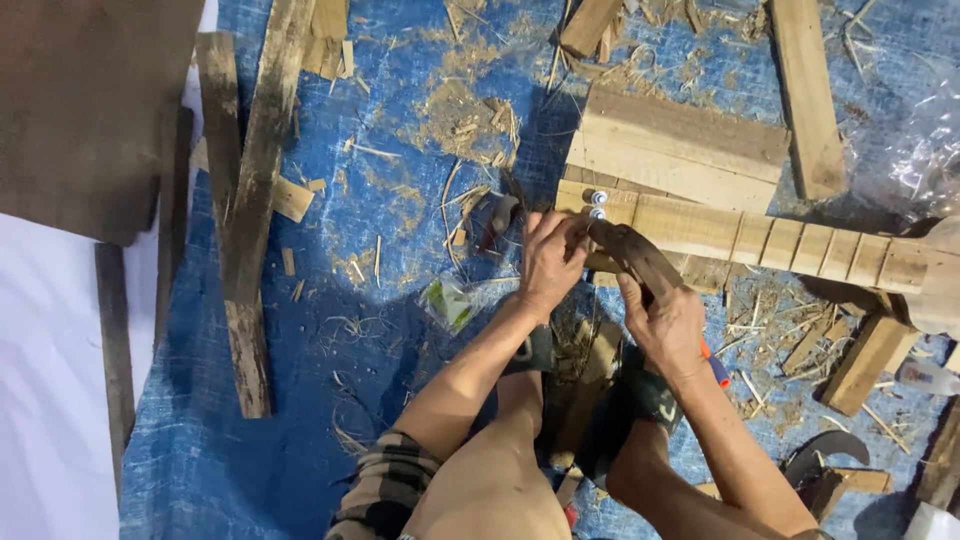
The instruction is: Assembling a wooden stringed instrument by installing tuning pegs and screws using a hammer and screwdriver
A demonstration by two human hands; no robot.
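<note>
On the far left, a big dark board (85, 110) and long old planks (245, 200), pushed aside, away from the work. Under it all, a blue tarp (400, 150) on the floor, there to catch the chips and shavings (465, 115) scattered over it.

In the middle, the left hand (550, 262), fingers curled and pinching the near end of a curved brown piece (635, 255), pressing it against the end of the pale wooden neck (760, 240). Held tight there so the piece cannot slip. Just above the fingers, two small shiny round bits (598, 204) sitting in the neck.

Next to it, the right hand (668, 325), closed around the lower part of the same curved piece, thumb on top to steady it. Something orange and blue (714, 366) poking out below that hand; hard to tell what.

Knees and feet (560, 390) tucked close below, maybe to brace the work.

To the right, the long neck with lines cut across it, resting on flat pale boards (680, 145) that lift it off the floor. Near the bottom right, a dark curved blade (825, 452) lying close by, easy to grab.
</note>
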